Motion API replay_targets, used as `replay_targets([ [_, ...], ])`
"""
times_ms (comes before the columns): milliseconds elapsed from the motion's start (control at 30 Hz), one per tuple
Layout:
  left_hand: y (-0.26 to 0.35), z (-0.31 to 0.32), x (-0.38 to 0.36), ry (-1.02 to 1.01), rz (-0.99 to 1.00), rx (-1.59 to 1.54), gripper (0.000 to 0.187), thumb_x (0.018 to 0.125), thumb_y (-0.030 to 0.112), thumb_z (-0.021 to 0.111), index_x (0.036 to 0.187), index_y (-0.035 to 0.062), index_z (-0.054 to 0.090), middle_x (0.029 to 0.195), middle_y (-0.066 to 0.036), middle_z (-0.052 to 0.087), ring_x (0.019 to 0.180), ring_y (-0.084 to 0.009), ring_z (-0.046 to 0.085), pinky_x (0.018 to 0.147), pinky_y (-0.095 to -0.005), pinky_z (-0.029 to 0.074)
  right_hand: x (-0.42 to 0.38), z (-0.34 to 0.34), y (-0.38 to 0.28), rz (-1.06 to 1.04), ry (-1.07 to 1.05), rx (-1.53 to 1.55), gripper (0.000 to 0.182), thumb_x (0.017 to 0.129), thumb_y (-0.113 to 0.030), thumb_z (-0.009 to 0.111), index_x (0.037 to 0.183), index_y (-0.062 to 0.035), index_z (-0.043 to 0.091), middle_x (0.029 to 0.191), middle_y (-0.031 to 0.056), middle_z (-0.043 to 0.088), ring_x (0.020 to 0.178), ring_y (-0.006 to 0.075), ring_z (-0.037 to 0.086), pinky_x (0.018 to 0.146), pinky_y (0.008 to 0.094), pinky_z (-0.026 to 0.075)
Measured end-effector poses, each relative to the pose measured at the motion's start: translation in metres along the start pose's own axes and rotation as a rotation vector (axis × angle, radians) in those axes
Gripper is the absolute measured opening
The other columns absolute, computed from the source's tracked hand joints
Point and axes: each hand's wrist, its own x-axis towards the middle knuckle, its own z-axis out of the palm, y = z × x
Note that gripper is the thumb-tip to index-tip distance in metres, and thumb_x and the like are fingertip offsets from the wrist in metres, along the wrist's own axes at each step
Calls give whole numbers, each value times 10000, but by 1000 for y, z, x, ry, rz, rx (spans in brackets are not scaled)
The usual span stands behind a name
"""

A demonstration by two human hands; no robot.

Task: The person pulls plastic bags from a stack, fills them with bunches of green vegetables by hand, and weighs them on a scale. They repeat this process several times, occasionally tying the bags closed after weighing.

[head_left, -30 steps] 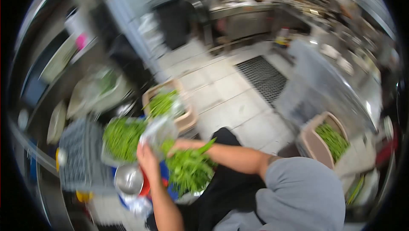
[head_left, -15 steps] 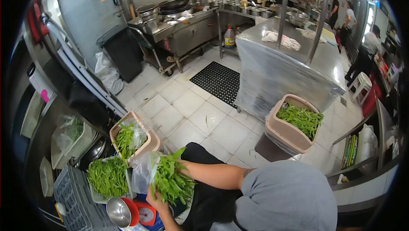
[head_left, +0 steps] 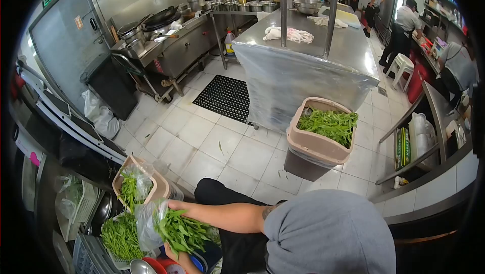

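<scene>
A bunch of long-leaved greens lies across the mouth of a clear plastic bag at the lower left. My right hand reaches over from above and grips the bag's upper edge beside the leaves; its fingertips are partly hidden. Below, my left hand is closed around the underside of the greens, partly covered by leaves. Just left of the bag, a basket of cut green stems stands beneath a beige bin holding more greens and plastic. A metal bowl sits near my left hand.
A second beige-rimmed bin full of greens stands on the tiles by a plastic-wrapped steel table. A black rubber mat lies on the floor. A folded ladder leans left. Several people work at the back and right.
My view has swung right, so the scene sits further left. My right hand now shows at the bag's upper edge, where leaves hid it before. The greens lie more sideways against the bag.
</scene>
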Motion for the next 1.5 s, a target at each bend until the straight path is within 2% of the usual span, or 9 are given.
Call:
replay_targets([
  [233,18,12,-8,181,-253,-237,361,1005,254,486,1070,-55,662,990,-120,694,893,-196,635,794,-335,508,9,1,7,-72,72,26,138,879,-197,693,919,-65,697,797,12,651,661,127,599,597,297,500],
  [267,2,-1,-11,-51,-289,215,376,992,270,511,1133,-52,642,1079,-119,686,925,-212,644,798,-339,519,9,2,10,-86,84,23,138,879,-197,693,919,-65,697,796,12,650,660,127,599,596,297,500],
  [600,79,36,-2,439,-297,-319,261,926,122,638,718,-15,562,631,-86,513,593,-131,483,549,-310,388,0,33,26,-121,181,42,140,885,-205,689,916,-68,695,785,11,646,649,130,599,585,300,501],
  [700,87,31,-14,77,-237,64,214,877,151,732,799,-18,625,696,-23,621,633,-81,518,528,-293,406,-6,35,33,-118,188,45,141,887,-207,688,916,-69,695,781,10,645,646,131,599,582,300,501],
  [733,86,30,-14,36,50,266,272,837,158,766,741,-14,579,676,-90,629,563,-155,535,519,-317,421,-7,38,36,-116,189,42,141,888,-208,688,915,-70,694,780,10,644,645,131,599,581,301,501],
  [900,94,23,10,220,-519,267,363,868,285,708,690,12,548,609,-186,538,556,-367,550,541,-444,431,-5,39,39,-105,186,50,157,893,-225,682,921,-71,692,779,14,643,644,137,599,580,306,501],
  [1033,104,37,-23,-145,55,323,317,910,216,632,676,17,555,647,-194,568,609,-415,567,564,-481,443,-9,21,52,-7,154,57,214,906,-282,663,950,-73,687,791,32,645,655,156,602,593,326,499],
  [1200,91,7,-46,-1,-369,437,303,893,258,671,775,2,560,706,-210,589,644,-400,584,601,-450,457,12,11,77,96,148,36,287,922,-353,639,986,-76,680,806,55,647,670,181,607,609,350,497],
  [1500,96,30,3,-218,-295,473,283,946,274,584,862,5,564,686,-260,625,668,-462,632,616,-545,492,-13,31,63,-227,170,-1138,442,981,-447,514,1074,-38,652,876,113,668,758,250,625,696,390,486],
])
